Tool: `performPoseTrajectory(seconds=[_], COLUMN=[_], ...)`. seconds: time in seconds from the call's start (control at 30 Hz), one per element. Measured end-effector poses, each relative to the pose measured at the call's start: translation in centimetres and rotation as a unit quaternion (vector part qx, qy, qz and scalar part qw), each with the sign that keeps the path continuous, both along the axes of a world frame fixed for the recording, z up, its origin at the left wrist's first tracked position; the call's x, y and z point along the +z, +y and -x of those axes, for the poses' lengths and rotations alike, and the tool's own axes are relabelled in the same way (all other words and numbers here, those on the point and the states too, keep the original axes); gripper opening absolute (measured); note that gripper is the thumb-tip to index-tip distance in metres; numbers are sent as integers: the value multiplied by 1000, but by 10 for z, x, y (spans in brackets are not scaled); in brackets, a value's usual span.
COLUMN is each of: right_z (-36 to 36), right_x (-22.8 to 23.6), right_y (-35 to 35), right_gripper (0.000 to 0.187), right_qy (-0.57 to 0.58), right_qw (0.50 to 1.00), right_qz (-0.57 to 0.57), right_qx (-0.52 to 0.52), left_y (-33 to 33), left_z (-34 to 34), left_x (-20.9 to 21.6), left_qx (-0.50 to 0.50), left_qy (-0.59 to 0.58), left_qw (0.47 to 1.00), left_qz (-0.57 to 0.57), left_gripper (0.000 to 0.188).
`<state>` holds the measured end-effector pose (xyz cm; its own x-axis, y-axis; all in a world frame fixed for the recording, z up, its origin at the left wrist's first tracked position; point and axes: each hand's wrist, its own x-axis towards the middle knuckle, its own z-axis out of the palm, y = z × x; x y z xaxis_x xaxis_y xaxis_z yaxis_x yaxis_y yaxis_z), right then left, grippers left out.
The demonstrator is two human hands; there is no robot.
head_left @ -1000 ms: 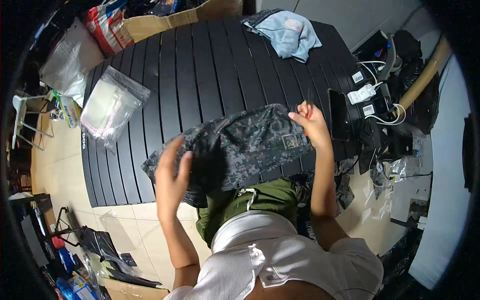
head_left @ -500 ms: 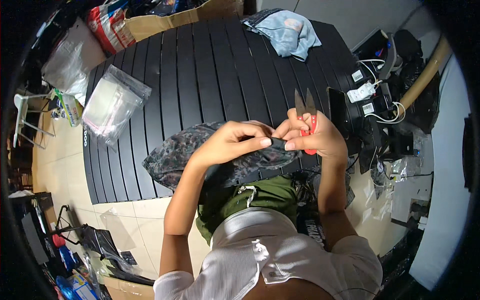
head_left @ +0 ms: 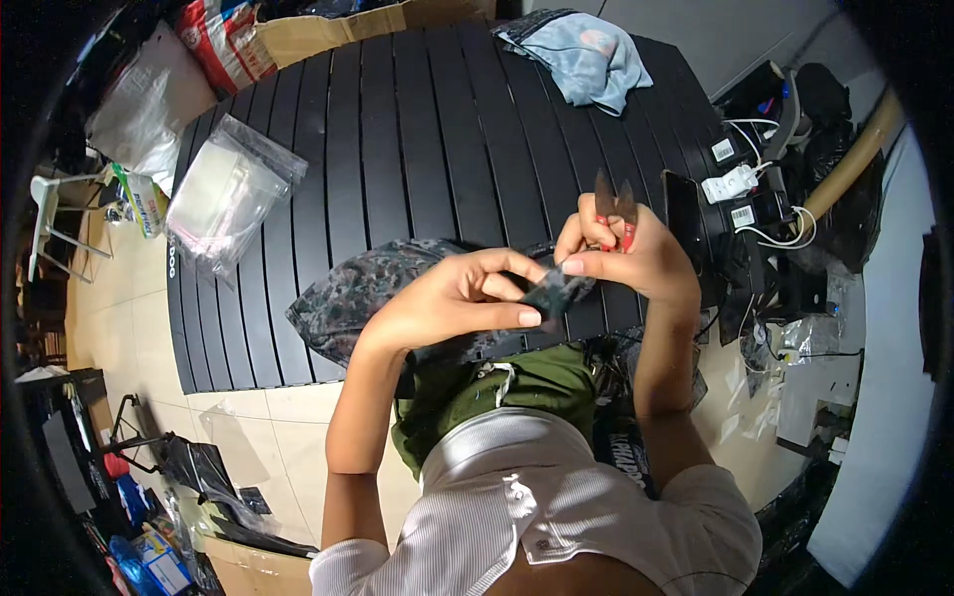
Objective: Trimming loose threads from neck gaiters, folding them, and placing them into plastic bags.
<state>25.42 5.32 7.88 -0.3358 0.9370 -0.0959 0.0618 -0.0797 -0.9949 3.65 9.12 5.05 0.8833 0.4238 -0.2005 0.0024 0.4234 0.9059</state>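
A dark camouflage-patterned cloth garment point(head_left: 363, 288) lies along the near edge of the black slatted table, partly hidden under my left forearm and hand. My left hand point(head_left: 452, 303) pinches a raised part of that cloth between thumb and fingers. Just right of it, my right hand point(head_left: 636, 253) grips the cloth's edge between thumb and forefinger. Tucked in the same right hand are red-handled thread snips point(head_left: 618, 214), their two dark blades pointing away from me and slightly apart. My fingers cover most of the handles.
Clear plastic bags point(head_left: 229, 194) lie on the left of the black slatted table point(head_left: 437, 129). A folded light-blue denim piece point(head_left: 586, 60) rests at the far edge. At the right edge are a dark phone point(head_left: 682, 214) and white plugs with cables point(head_left: 730, 184). A cardboard box point(head_left: 338, 38) stands beyond.
My hands have shifted, turning the pinched cloth so that more of it shows between them. The snips' blades have drawn closer together, and their handles have sunk deeper into my right hand.
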Motion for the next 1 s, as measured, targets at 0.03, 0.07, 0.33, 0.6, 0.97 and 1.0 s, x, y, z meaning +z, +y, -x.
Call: performPoseTrajectory(seconds=[0.03,0.07,0.33,0.6,0.97,1.0], right_z=[2,3,6,77,58,28], right_x=[-1,-2,-36,-80,-106,-106], right_y=[1,3,3,-29,37,52], right_gripper=[35,33,19,21,17,11], right_qy=[13,9,-17,128,-65,-4], right_qw=[1000,1000,958,960,906,883], right_qz=[-4,-21,-77,-26,-66,-164], right_qx=[-6,-11,-275,-246,-413,-439], left_y=[1,3,4,52,-5,-3], left_z=[0,-1,23,9,71,83], left_x=[0,0,-5,111,192,181], left_qx=[2,24,265,393,563,563], left_qy=[0,23,10,-179,-374,-347], left_qw=[1000,999,964,881,658,687], left_qz=[0,15,23,-193,-332,-299], left_gripper=[36,31,6,17,17,15])
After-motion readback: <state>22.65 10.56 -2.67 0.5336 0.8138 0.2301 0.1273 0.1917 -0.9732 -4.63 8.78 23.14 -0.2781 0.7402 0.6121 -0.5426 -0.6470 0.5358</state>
